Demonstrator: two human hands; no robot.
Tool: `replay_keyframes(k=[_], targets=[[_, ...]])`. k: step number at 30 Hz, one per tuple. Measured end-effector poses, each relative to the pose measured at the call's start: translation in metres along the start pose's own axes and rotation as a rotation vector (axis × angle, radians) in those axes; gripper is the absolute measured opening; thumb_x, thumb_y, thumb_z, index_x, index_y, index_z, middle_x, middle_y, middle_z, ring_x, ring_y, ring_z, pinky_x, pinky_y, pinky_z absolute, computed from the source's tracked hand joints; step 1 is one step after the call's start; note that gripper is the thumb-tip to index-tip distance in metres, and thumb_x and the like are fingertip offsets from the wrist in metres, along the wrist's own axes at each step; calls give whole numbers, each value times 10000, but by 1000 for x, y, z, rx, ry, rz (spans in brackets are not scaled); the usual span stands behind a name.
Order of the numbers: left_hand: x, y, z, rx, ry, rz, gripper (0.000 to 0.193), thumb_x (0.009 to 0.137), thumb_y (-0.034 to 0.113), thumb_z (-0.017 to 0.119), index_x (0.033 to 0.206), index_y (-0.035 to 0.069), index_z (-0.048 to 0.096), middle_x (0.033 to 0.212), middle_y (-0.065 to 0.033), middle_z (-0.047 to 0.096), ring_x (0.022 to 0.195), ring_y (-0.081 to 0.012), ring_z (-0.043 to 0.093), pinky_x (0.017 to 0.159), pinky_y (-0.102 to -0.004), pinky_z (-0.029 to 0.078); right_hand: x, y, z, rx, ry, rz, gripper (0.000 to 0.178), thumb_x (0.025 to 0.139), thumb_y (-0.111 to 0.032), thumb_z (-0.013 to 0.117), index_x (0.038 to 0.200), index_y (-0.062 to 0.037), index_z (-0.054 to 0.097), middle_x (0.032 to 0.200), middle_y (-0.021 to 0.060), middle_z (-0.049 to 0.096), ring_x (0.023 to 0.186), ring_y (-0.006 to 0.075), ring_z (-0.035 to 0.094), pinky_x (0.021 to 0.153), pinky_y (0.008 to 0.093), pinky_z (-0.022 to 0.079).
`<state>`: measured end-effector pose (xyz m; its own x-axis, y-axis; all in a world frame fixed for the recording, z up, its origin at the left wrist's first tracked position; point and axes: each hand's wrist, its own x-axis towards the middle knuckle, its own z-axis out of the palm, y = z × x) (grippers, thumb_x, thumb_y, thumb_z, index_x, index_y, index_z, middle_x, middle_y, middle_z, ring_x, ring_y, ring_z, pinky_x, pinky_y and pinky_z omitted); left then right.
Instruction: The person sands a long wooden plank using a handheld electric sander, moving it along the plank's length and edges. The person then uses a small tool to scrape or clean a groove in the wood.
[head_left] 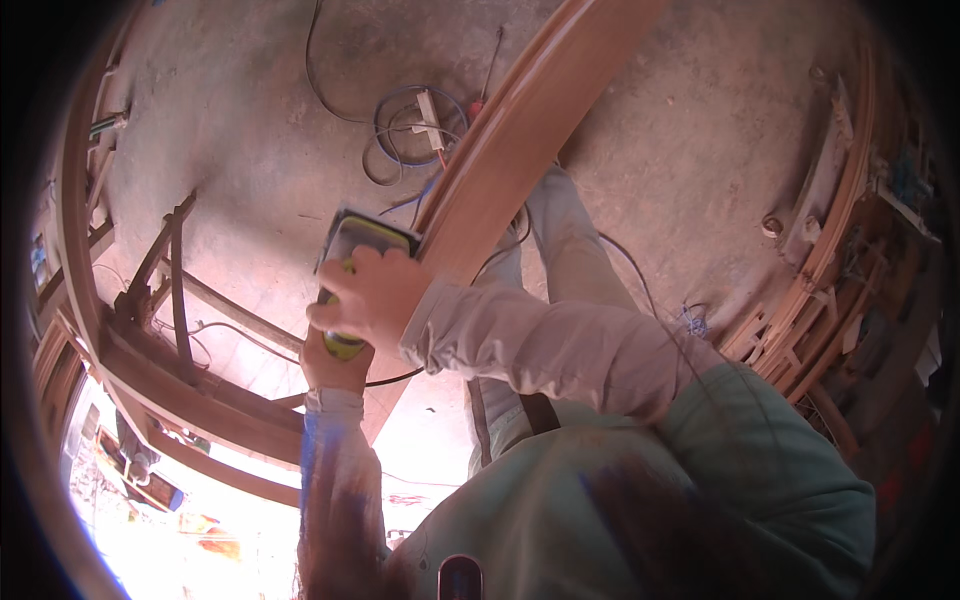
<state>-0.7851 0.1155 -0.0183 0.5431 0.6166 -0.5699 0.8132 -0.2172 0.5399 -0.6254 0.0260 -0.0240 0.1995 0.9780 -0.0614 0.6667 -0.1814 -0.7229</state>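
A green and black power sander [348, 233] is held on its side, its flat dark base up against the left edge of a long reddish-brown wooden board [520, 145]. Over the top of the sander my right hand [378, 298] is closed, with the fingers curled round the body. My left hand [335, 368] is wrapped round the rear end, below the right one; part of its fingers is hidden. A dark cord runs from near the left hand to the right, behind my right sleeve. The board slants from the upper right down under my forearms.
On the concrete floor lie a white power strip [430, 118] and coiled cables [385, 150]. Wooden frames [180, 290] stand at the left, near a bright opening. More timber pieces [835, 260] line the right side. My legs [575, 235] are beside the board.
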Motion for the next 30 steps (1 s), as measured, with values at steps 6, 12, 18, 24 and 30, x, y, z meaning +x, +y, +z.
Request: replay_keyframes(k=[6,12,18,24,30], targets=[[-7,12,-4,-50,4,-56,659,646,153,859,1233,36,584,1022,-127,700,948,-216,689,824,-339,530,0,-2,2,-26,-21,0,269,759,-196,673,1007,-301,668,1083,67,532,867,262,602,596,369,525],[28,49,14,-39,-73,-91,634,663,131,860,1214,-9,580,1044,-101,691,938,-145,653,815,-309,527,0,32,-31,-17,26,15,319,768,-198,685,1068,-299,649,1108,71,532,901,276,601,658,394,534],[17,47,6,-53,-66,-83,725,662,102,850,1304,3,529,1151,-92,656,1041,-154,622,881,-308,504,3,22,-20,6,11,16,282,738,-192,703,1001,-285,664,1059,61,512,845,255,602,604,375,529],[48,84,21,-53,-46,7,612,673,153,851,1202,-9,589,1008,-101,695,917,-156,652,788,-304,529,10,58,-61,-63,11,15,348,736,-169,708,1054,-298,648,1069,59,506,872,262,606,612,367,545],[49,81,23,-14,-55,12,621,659,147,839,1215,32,587,1020,-124,702,957,-218,682,821,-336,535,7,57,-68,-75,-16,38,259,749,-204,696,995,-287,691,1030,59,507,847,261,607,628,388,532]])
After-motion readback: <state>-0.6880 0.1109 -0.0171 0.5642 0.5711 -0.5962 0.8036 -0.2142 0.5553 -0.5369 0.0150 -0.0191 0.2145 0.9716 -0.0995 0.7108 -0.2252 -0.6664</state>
